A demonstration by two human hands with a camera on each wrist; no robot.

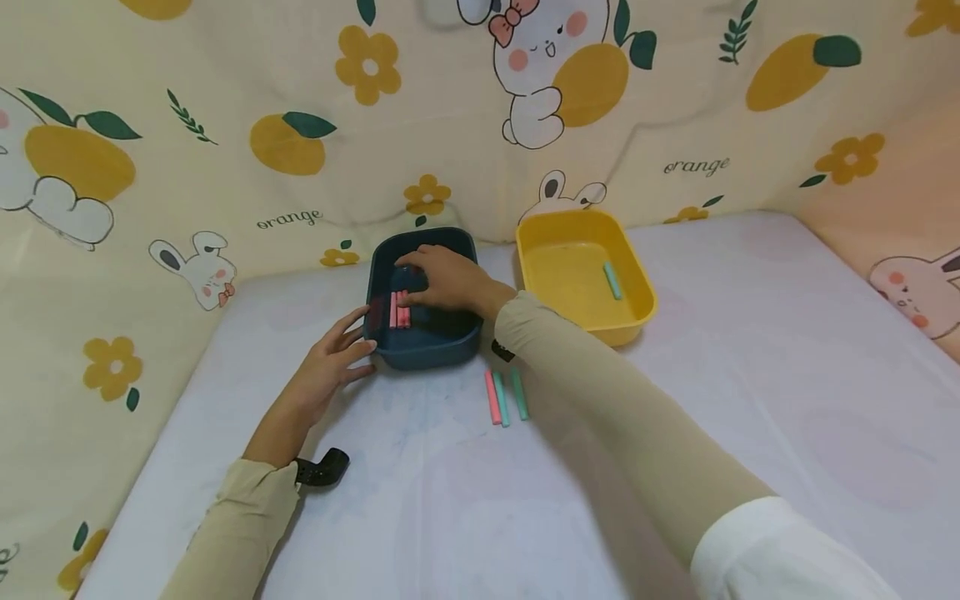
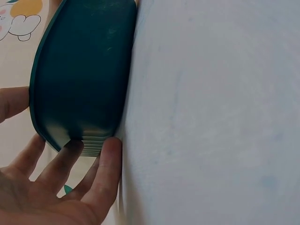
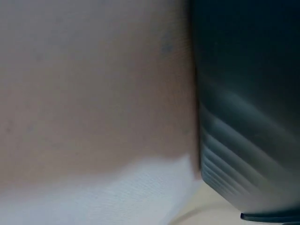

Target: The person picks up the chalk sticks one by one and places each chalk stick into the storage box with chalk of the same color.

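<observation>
A dark blue bin (image 1: pixel 427 357) stands against the back cloth, with several pink chalk sticks (image 1: pixel 400 310) side by side in its left half. My right hand (image 1: pixel 453 282) reaches into this bin from the right, thumb by the pink sticks and fingertips farther back. A gap shows between that thumb and the fingers; the right wrist view catches only the bin's outer wall (image 3: pixel 248 117). My left hand (image 1: pixel 330 358) touches the bin's near left corner with spread, fairly straight fingers. From the left wrist, the fingertips (image 2: pixel 111 147) meet the ribbed end of the wall.
Right of the blue bin stands a yellow bin (image 1: pixel 633 312) holding one green chalk stick (image 1: pixel 612 281). On the white table in front lie a pink stick (image 1: pixel 492 398) and two green sticks (image 1: pixel 519 395). A patterned cloth (image 1: pixel 450 108) rises behind.
</observation>
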